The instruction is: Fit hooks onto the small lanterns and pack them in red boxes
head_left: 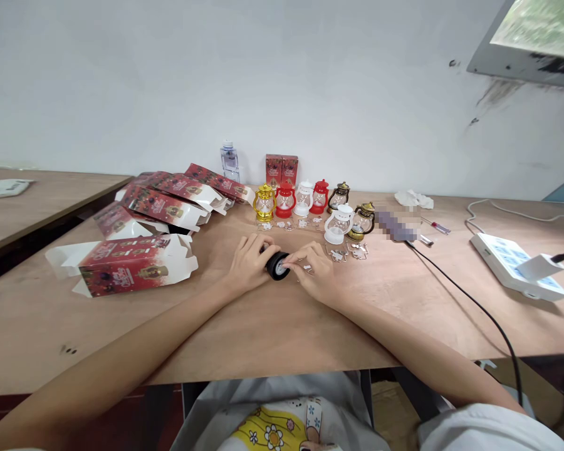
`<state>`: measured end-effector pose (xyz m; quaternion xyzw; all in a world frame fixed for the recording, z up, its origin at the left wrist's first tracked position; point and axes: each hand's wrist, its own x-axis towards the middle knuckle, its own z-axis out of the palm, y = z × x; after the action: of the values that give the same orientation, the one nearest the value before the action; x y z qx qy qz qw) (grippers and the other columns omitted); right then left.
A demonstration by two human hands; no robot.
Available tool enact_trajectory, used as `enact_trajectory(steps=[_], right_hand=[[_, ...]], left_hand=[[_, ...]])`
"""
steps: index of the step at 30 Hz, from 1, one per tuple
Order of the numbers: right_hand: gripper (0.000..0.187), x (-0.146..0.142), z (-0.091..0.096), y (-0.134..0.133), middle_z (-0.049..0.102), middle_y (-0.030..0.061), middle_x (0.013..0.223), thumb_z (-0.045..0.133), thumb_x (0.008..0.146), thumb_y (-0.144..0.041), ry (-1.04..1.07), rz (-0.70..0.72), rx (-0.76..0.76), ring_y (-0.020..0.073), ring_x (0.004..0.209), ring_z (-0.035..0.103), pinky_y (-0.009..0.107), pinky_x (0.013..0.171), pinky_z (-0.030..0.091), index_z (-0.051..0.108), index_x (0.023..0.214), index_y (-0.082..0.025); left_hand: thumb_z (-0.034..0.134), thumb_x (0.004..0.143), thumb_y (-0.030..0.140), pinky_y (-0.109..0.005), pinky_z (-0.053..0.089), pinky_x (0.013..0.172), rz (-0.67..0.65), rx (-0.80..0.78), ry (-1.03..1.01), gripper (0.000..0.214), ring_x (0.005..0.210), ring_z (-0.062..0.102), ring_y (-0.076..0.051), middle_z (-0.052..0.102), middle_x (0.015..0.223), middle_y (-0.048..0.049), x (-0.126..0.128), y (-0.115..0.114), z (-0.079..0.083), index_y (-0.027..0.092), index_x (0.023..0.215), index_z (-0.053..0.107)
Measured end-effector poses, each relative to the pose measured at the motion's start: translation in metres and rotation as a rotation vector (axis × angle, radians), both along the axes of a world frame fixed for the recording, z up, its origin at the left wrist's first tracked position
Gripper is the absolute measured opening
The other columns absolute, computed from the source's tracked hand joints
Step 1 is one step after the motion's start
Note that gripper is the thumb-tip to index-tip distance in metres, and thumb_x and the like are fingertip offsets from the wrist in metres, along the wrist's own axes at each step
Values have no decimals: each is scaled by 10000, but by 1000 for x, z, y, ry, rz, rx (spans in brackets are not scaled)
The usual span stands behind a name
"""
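Observation:
My left hand (250, 262) and my right hand (313, 270) meet over a small black lantern (277, 265) lying on its side on the wooden table (272, 326). The left hand's fingers wrap round its body. The right hand's fingertips pinch at its round base, which faces me. Behind them stand several toy lanterns: a gold one (264, 203), a red one (284, 200), a white one (303, 198), another white one (338, 224) and dark bronze ones (363, 220). Small clear tags (337, 254) lie in front of them.
Flat and folded red printed cartons (136, 264) are piled at the left, two upright red boxes (281, 169) stand by the wall beside a clear bottle (229, 160). A white power strip (514, 264) and black cable (474, 307) lie at the right, with crumpled tissue (413, 199).

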<state>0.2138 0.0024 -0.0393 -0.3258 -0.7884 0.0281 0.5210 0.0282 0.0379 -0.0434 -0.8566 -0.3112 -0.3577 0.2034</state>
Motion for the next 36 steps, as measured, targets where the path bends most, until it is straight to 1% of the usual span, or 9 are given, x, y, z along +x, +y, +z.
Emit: enact_trajectory(steps=[4, 7, 11, 14, 18, 22, 25, 30, 36], right_hand=[[88, 4, 4, 2, 690, 13, 768, 588, 868, -177, -88, 24, -23, 181, 767, 552, 346, 735, 456, 596, 796, -227], [69, 6, 8, 4, 672, 22, 790, 632, 846, -238, -96, 12, -35, 187, 789, 561, 353, 745, 460, 577, 808, -218], [229, 9, 13, 8, 675, 65, 1002, 696, 789, -341, -28, 74, -124, 203, 972, 617, 368, 851, 487, 582, 939, -210], [200, 10, 12, 10, 702, 39, 938, 691, 792, -330, -33, 149, -233, 169, 881, 658, 315, 799, 516, 616, 930, -205], [144, 9, 11, 10, 696, 11, 797, 684, 795, -323, -5, 162, -288, 139, 745, 651, 260, 680, 517, 635, 807, -189], [160, 7, 12, 8, 679, 1, 740, 694, 785, -325, 9, 154, -260, 129, 690, 633, 251, 655, 509, 630, 755, -181], [143, 7, 13, 7, 705, 25, 825, 676, 804, -312, 20, 162, -207, 140, 750, 651, 269, 709, 521, 652, 859, -182], [255, 9, 10, 8, 712, 64, 932, 667, 812, -318, -7, 220, -93, 165, 843, 667, 291, 760, 536, 637, 1023, -179], [220, 8, 7, 7, 710, 63, 896, 663, 817, -296, -10, 201, -85, 156, 817, 667, 276, 745, 535, 640, 991, -163]], left_hand=[[513, 858, 278, -326, 330, 662, -8, 33, 6, 166, 807, 517, -204, 620, 898, -88, 0, 0, 0, 176, 927, 624], [527, 851, 285, -326, 339, 669, -18, 51, 19, 165, 811, 517, -206, 617, 899, -91, -1, 1, -1, 178, 931, 625], [507, 862, 304, -331, 348, 673, -12, 36, 49, 190, 823, 516, -212, 611, 905, -98, -2, 0, -2, 184, 936, 635], [493, 875, 319, -330, 336, 655, -21, 50, 71, 212, 807, 516, -209, 612, 895, -97, -2, -1, -2, 189, 950, 643], [495, 882, 302, -324, 307, 629, -24, 97, 77, 189, 769, 521, -190, 624, 873, -88, -1, -2, -2, 193, 910, 646], [515, 872, 282, -319, 297, 629, -50, 88, 30, 152, 756, 527, -182, 626, 854, -78, 1, -4, -1, 191, 892, 635], [518, 857, 305, -317, 322, 647, -33, 28, -61, 159, 780, 535, -189, 611, 861, -80, 2, -5, -1, 182, 884, 615], [560, 836, 359, -311, 349, 660, -26, -24, -121, 190, 795, 545, -187, 595, 874, -74, 3, -4, -1, 177, 875, 596], [533, 855, 348, -306, 346, 653, -46, 13, -109, 187, 786, 538, -186, 597, 871, -76, 2, -3, -1, 179, 879, 610]])
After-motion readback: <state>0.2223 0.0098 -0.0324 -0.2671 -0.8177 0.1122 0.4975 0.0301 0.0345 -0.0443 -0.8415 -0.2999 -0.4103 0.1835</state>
